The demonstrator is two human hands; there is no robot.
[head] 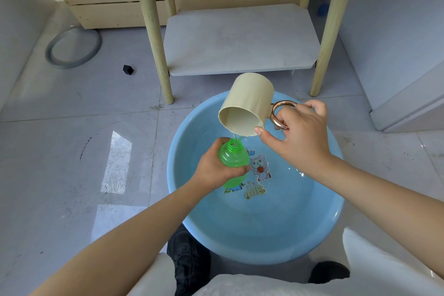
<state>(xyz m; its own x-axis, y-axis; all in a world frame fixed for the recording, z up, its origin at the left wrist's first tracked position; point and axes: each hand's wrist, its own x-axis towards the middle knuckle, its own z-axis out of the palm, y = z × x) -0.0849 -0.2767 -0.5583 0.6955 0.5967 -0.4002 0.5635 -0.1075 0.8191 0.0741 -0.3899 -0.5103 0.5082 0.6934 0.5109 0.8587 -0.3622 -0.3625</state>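
My left hand (216, 166) grips a green translucent bottle (233, 156) with its open neck up, above a blue basin (240, 243) of water on the floor. My right hand (298, 134) holds a cream mug (247, 106) by its copper-coloured handle (280, 113), thumb against the mug's rim. The mug is tipped toward the bottle, and a thin stream of water runs from its rim into the bottle's neck. Cartoon stickers (258, 170) show on the basin's bottom.
A side table with pale wooden legs (156, 38) and a low grey shelf (240, 41) stands just beyond the basin. A grey ring (73, 47) and a small black cube (128, 69) lie on the tiled floor at left. My dark shoes (189, 262) flank the basin's near edge.
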